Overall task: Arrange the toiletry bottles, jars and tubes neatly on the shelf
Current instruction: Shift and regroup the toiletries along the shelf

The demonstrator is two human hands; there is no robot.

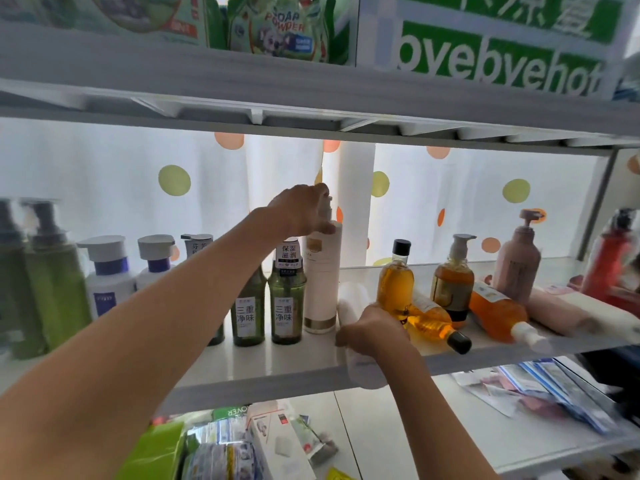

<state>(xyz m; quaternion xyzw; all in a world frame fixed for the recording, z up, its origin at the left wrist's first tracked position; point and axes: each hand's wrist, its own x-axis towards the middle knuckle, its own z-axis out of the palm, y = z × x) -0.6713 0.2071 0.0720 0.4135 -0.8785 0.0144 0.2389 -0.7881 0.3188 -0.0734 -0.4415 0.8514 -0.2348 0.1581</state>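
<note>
Presently on the shelf (242, 362), listed outward from the two hands:

Left hand (304, 211): raised, fingers curled round the pump top of a tall cream bottle (322, 282), which stands upright.

Right hand (372, 332): lower, near the front edge, fingers closed round a white bottle (349, 306) lying on its side, its near end overhanging the shelf lip.

Just left of the cream bottle, under the left forearm: two dark green bottles (285, 299), upright, side by side, white labels forward.

Further left of that arm: two white bottles with blue collars (105, 271), upright; beyond them two large green pump bottles (52, 271), blurred.

Just right of the right hand: an amber bottle with black cap (396, 282), upright; against its base an amber bottle lying down (433, 323), black cap toward the front edge.

Further right: an amber pump bottle (453, 278), upright; an orange bottle (498, 313) lying down, white cap forward; a pink pump bottle (517, 261), upright; a pink tube (561, 310) on its side; a red bottle (609, 258) at the far end, blurred.

Behind the shelf: a white curtain with coloured dots (138, 188).

Below both hands: a lower shelf of packets (221, 445).
</note>
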